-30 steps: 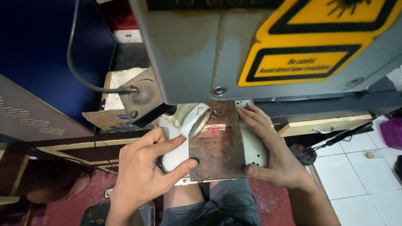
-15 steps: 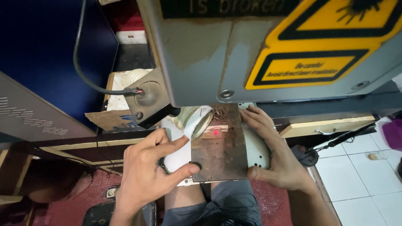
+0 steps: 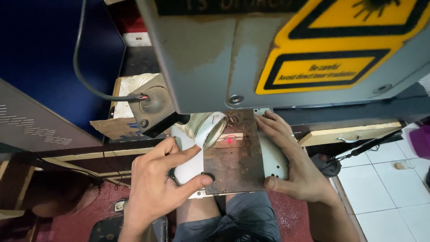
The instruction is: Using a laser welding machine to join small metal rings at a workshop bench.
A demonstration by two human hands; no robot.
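I see one rusty metal plate (image 3: pixel 235 157) lying flat on the white worktop (image 3: pixel 274 157) under the grey machine head (image 3: pixel 268 49). My left hand (image 3: pixel 156 188) pinches its near-left corner, thumb on top, forefinger touching one pale glass lens ring (image 3: pixel 208 130). My right hand (image 3: pixel 295 166) lies open, fingers spread along the plate's right edge. One red light spot (image 3: pixel 230 140) glows on a small wooden strip (image 3: pixel 229 140).

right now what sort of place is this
Probably a small laser-marking workshop. A grey machine head with a yellow warning label hangs over a rusty plate steadied by the left hand and right hand, a red dot glowing on it.
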